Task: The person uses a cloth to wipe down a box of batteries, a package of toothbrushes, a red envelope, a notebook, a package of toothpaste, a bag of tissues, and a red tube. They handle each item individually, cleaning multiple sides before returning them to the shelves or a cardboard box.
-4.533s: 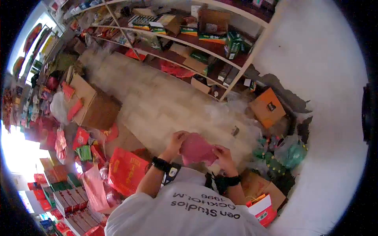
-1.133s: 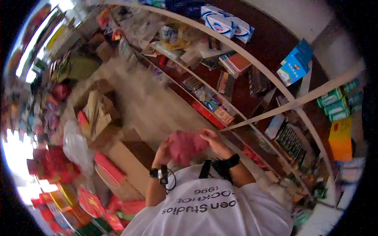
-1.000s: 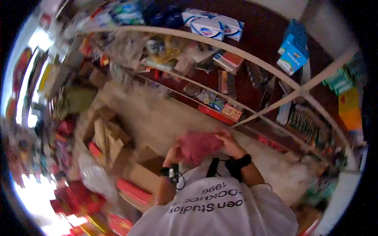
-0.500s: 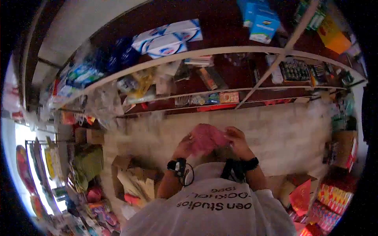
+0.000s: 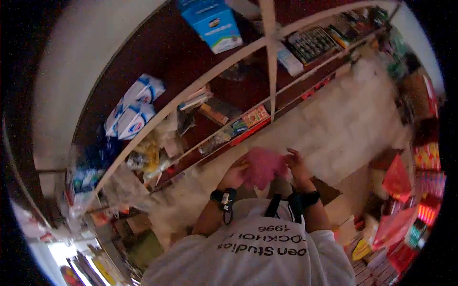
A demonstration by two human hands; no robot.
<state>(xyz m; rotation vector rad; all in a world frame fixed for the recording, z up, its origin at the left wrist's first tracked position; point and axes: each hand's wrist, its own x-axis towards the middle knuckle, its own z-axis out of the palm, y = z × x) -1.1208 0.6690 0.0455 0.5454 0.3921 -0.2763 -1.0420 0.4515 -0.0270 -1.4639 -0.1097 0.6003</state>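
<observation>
A crumpled pink cloth (image 5: 263,168) is held in front of the chest, above the tiled floor. My left hand (image 5: 234,175) grips its left side, with the fingers partly hidden by the folds. At the right edge of the cloth is my right hand (image 5: 297,167), its thumb side against the cloth and a finger raised away from it. Dark bands are on both wrists, and a thin cable loops from the left one.
Shelves (image 5: 205,78) run diagonally ahead, holding a blue box (image 5: 217,29), white-blue packs (image 5: 136,114) and small goods. Red bags (image 5: 396,178) and colourful packets (image 5: 427,157) stand at the right. Light tiled floor (image 5: 334,128) lies between.
The view has turned, so the shelves now slope up to the right and more goods show at the right. The cloth is still between my hands, its folds changed; a right finger is now raised.
</observation>
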